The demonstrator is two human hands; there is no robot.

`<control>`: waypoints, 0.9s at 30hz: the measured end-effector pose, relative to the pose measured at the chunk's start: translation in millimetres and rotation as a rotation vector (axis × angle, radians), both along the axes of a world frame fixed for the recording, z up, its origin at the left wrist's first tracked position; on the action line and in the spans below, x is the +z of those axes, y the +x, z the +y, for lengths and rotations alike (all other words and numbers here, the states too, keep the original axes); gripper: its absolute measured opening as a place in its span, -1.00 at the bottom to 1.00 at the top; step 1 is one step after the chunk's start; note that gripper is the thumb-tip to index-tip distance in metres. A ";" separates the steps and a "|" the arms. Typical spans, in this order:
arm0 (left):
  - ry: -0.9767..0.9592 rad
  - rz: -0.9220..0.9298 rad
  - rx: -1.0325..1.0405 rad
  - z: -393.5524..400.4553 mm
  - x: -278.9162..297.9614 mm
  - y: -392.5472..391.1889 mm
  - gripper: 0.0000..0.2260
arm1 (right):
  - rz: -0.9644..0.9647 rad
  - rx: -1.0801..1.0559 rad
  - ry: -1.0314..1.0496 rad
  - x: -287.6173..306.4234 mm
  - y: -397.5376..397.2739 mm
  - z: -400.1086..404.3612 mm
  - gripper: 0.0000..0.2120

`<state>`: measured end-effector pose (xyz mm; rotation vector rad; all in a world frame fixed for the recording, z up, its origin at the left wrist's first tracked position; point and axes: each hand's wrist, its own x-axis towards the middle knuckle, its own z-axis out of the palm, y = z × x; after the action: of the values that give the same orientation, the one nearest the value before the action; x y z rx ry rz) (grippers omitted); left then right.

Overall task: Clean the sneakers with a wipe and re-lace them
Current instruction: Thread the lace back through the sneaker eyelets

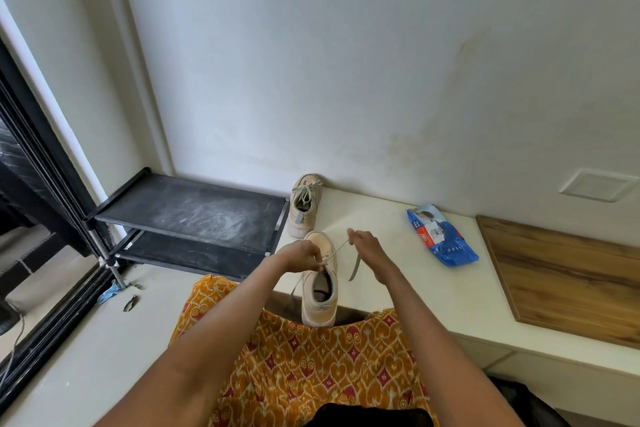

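Near sneaker (320,282) sits on white ledge (415,288), toe toward wall, heel at ledge front edge, just above the person's lap. Opening faces up; lace (337,249) partly threaded at the top eyelets.

L hand (304,256): fingers curled, pinching lace at the eyelets, touching sneaker upper on its left side.

R hand (363,241): fingers curled, pinching same lace higher up; lace runs taut and diagonal from eyelets to this hand. Free lace end hangs down below R hand, right of sneaker, tip apart from ledge or touching it: cannot tell. Another lace end trails off the sneaker's left side over ledge edge.

2nd sneaker (305,204) lies further back on ledge, toe at wall base, laced w/ a bow, just beside the near sneaker's toe.

Wipes pack (441,239), blue, lies flat on ledge, right of both sneakers, well apart from hands. Wood board (568,274) lies on ledge at far right.

Black rack (194,215), two shelves, stands left of ledge, touching or just beside it. Blue scrap (109,293) and a leaf (130,303) on floor near rack foot.

Patterned orange fabric (311,357) covers lap.
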<state>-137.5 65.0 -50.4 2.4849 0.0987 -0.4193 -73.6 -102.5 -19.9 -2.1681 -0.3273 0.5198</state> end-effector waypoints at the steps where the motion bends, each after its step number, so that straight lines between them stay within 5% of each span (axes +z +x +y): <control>1: -0.006 -0.050 0.035 -1.4 -2.4 -0.4 -0.76 | 0.074 -0.061 0.123 6.7 3.0 -2.1 -0.64; 7: -0.049 -0.100 0.116 -1.0 -10.6 -1.5 -0.83 | 0.294 -0.328 0.819 28.2 13.1 -18.6 -0.70; 11: -0.056 -0.104 0.125 -1.9 -11.1 0.0 -0.84 | 0.037 -0.090 0.384 25.4 -0.2 -10.1 -0.70; 15: -0.064 -0.103 0.156 -3.0 -11.4 0.2 -0.82 | -0.228 0.446 -0.219 3.3 -10.2 -1.7 -0.84; 27: -0.349 -0.018 0.286 3.7 -21.2 -1.2 -0.78 | -0.453 0.327 -0.264 -29.3 -23.6 13.6 -0.88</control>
<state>-138.7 68.7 -71.7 2.0908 0.3393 -0.2664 -97.2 -88.9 -49.2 -2.4955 -0.9148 0.2499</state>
